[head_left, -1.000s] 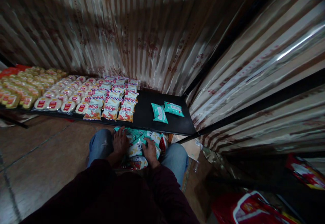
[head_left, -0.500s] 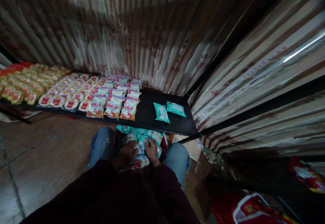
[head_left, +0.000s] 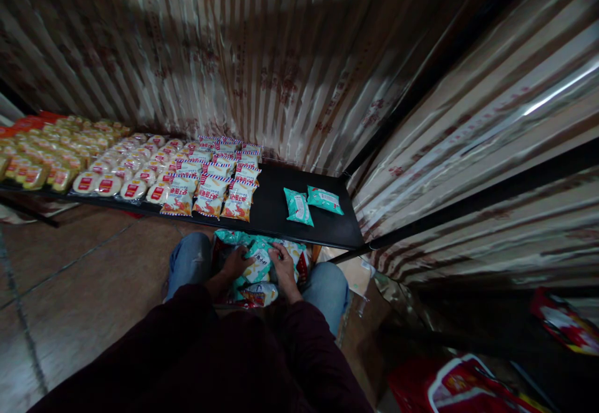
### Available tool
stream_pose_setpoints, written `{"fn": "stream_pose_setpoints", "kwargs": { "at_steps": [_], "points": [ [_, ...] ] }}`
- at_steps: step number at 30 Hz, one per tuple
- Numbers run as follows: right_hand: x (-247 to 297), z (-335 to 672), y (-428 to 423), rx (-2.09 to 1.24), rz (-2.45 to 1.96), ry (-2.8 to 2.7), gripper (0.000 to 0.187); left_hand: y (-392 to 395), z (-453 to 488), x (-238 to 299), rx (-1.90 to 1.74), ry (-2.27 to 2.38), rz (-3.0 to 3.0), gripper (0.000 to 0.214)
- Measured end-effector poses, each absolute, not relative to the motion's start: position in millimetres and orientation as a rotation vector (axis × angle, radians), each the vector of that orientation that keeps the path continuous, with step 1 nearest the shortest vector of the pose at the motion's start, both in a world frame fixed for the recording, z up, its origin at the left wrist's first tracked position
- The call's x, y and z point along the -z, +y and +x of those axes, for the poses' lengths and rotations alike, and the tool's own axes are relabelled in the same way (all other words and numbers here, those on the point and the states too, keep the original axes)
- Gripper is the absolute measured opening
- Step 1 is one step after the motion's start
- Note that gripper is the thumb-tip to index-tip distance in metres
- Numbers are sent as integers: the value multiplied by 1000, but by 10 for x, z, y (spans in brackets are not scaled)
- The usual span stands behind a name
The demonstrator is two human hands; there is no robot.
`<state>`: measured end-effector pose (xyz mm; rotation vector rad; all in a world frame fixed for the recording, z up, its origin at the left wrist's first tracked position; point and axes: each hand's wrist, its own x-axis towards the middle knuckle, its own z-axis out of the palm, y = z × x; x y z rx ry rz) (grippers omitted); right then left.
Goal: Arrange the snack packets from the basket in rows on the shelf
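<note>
Between my knees sits a bag of teal snack packets, and both hands are in its mouth. A teal and white snack packet [head_left: 259, 258] lies between them, its printed face upward. My left hand [head_left: 236, 262] has its fingers closed on the packet's left edge. On the opposite edge, the fingers of my right hand [head_left: 282, 264] are pinched. More teal packets [head_left: 231, 237] show behind, and a crumpled wrapper with blue and red print [head_left: 259, 294] is in front. Two teal packets, one slanted [head_left: 298, 206] and one sideways [head_left: 324, 200], lie on the black shelf [head_left: 276, 179].
Left along the shelf are rows of shrimp-print snack bags [head_left: 208, 194], round wrapped cakes [head_left: 108, 185] and yellow wrapped cakes [head_left: 60, 179]. A striped curtain [head_left: 281, 76] hangs behind. Black metal bars [head_left: 412, 226] run at the right, above red packaging [head_left: 449, 382] on the floor.
Both hands have risen slightly toward the shelf and moved a little apart, with the teal packet shifting up between them. The packets on the shelf have stayed put.
</note>
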<state>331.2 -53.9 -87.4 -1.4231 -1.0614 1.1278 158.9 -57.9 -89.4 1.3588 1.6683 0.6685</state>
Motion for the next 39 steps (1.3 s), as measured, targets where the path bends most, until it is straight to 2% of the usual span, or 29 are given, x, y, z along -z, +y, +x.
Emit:
{"fn": "stream_pose_setpoints", "kwargs": {
  "at_steps": [4, 9, 15, 19, 31, 36, 39],
  "points": [
    [898, 3335, -609, -1284, -1415, -892, 43, -579, 1603, 890, -799, 1626, 1198, 31],
    [910, 3296, -709, -1506, -1335, -755, 38, -555, 1644, 846, -920, 1554, 1067, 37],
    [790, 3244, -741, -1729, -1123, -725, 46, -475, 1723, 725, -1021, 1492, 1011, 39],
    [704, 3243, -759, -1771, -1098, -676, 45, -399, 1775, 653, -1053, 1505, 1031, 36],
    [518, 3260, -770, -1569, -1223, -780, 45, -358, 1846, 434, -987, 1555, 1140, 31],
    [351, 3249, -775, -1499, -1283, -861, 48, -327, 1886, 435, -1031, 1641, 1116, 21],
    [303, 3228, -780, -1473, -1250, -877, 47, -341, 1922, 405, -1080, 1760, 1086, 28]
  ]
}}
